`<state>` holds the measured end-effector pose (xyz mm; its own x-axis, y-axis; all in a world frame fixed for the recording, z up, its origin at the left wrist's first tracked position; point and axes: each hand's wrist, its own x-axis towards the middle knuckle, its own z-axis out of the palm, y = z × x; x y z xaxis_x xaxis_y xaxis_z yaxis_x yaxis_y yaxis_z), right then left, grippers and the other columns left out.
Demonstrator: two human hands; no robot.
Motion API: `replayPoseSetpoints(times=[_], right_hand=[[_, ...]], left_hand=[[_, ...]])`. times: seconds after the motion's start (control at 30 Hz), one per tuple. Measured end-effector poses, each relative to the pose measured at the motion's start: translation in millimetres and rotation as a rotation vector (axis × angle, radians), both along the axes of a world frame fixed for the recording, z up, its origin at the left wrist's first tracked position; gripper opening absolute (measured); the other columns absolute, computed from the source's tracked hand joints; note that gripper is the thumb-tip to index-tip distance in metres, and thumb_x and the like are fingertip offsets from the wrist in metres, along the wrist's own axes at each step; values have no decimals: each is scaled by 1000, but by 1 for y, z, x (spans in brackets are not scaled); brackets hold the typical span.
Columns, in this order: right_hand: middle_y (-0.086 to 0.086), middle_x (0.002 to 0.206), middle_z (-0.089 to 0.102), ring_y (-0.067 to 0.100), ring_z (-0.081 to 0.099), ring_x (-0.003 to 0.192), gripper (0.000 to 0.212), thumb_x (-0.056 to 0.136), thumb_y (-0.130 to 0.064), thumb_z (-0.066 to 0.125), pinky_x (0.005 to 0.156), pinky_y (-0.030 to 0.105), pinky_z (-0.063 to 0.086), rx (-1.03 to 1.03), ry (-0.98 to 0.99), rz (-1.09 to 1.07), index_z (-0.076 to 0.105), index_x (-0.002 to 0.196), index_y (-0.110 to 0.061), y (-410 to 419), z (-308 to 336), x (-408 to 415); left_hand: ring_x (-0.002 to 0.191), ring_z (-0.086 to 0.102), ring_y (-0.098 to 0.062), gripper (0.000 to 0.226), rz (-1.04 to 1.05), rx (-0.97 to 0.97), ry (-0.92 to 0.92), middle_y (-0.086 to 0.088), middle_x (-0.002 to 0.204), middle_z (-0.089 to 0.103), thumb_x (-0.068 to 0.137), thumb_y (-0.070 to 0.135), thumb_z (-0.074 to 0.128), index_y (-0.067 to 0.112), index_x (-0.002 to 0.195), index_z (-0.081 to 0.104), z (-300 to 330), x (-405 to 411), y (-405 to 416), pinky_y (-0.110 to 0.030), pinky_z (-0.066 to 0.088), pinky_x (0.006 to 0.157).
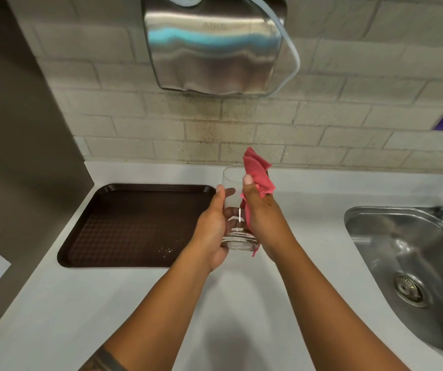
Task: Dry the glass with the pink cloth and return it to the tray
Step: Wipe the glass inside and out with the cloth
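Currently: glass (233, 210) held above worktop (134, 303), just right of tray (134, 226). Left hand (212, 223) wraps glass, steadying it; right hand (260, 210) presses pink cloth (258, 172) against wall for drying.

A clear, thick-based glass (235, 210) is hanging in mid-air above the white table (107, 303), tilted with its mouth pointing away and its heavy base nearest the camera. A crumpled pink cloth (257, 175) is pressing against the glass's right side, one corner poking up past the rim. The dark brown textured tray (124, 223) is lying flat just left of the glass, carrying a few pale specks.
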<state>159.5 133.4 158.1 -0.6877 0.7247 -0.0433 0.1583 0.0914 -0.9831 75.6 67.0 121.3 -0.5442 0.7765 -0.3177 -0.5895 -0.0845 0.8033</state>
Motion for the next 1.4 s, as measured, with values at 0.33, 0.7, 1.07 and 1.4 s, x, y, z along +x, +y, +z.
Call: replayPoseSetpoints(times=[0.33, 0.7, 1.07, 1.4], right_hand=[[-20, 130, 72, 17, 73, 118, 65, 90, -36, 78, 92, 44, 63, -140, 334, 37, 46, 135, -70, -36, -40, 22], [17, 79, 69, 24, 70, 67, 23, 91, -26, 78, 64, 30, 62, 178, 218, -157, 62, 108, -25, -30, -37, 21], [-9, 159, 42, 0, 41, 145, 70, 98, -58, 51, 117, 21, 40, 361, 124, -133, 37, 157, -23, -57, -53, 30], [-4, 168, 29, 12, 35, 152, 77, 103, -50, 46, 121, 37, 38, 510, 50, -125, 12, 166, -26, -14, 2, -6]], left_hand=[[91, 79, -24, 56, 70, 19, 25, -13, 107, 80, 105, 60, 45, 16, 121, 76, 2, -11, 3, -38, 64, 79], [102, 79, -30, 50, 106, -162, 259, -8, 103, 84, 110, 52, 38, 18, 119, 73, 9, -2, 0, -52, 60, 95], [75, 82, -23, 51, 104, -87, 38, -14, 97, 83, 99, 65, 54, 21, 116, 73, 15, -9, 10, -24, 59, 50], [128, 68, -19, 44, 13, 7, 241, 0, 131, 76, 109, 52, 40, 30, 133, 69, 17, 5, 8, -39, 52, 108]])
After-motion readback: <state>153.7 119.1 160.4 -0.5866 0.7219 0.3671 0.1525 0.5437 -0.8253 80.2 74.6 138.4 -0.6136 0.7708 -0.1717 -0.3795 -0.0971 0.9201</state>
